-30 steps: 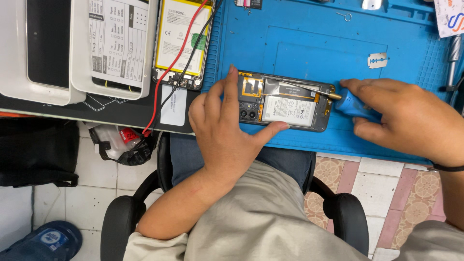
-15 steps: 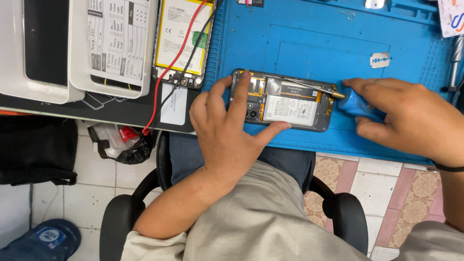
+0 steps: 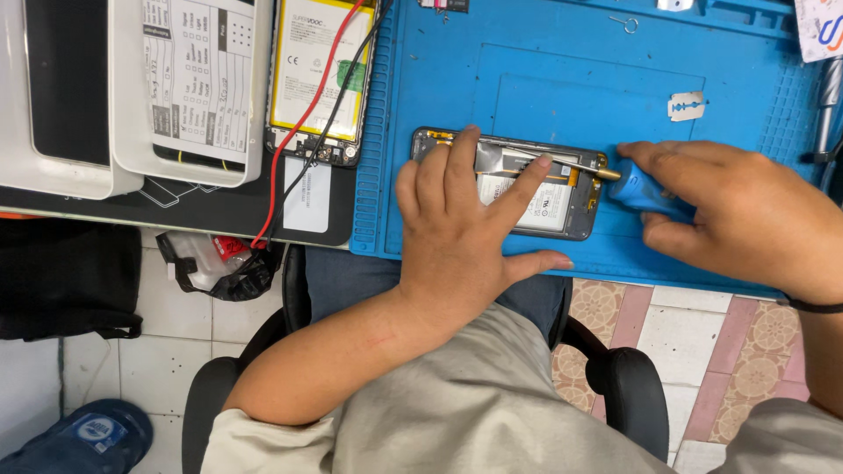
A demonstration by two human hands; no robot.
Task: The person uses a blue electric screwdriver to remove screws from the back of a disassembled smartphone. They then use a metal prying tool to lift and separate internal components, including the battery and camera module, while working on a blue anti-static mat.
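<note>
Left hand: the left hand is lying palm down on the opened phone, fingers spread and pressing on its exposed inside, thumb stretched out along the near edge.
Right hand: the right hand is closing around a blue-handled screwdriver, whose metal tip is touching the phone's right end.
Phone: it is lying lengthwise, back cover off, near the front of the blue work mat, between the two hands.
Mat: a razor blade is sitting well apart from the phone, toward the far right.
Left of mat: a second opened device with a yellow-labelled battery is lying there, red and black wires crossing it, beside two white trays.
Below: the person is sitting in a black chair over a tiled floor.
</note>
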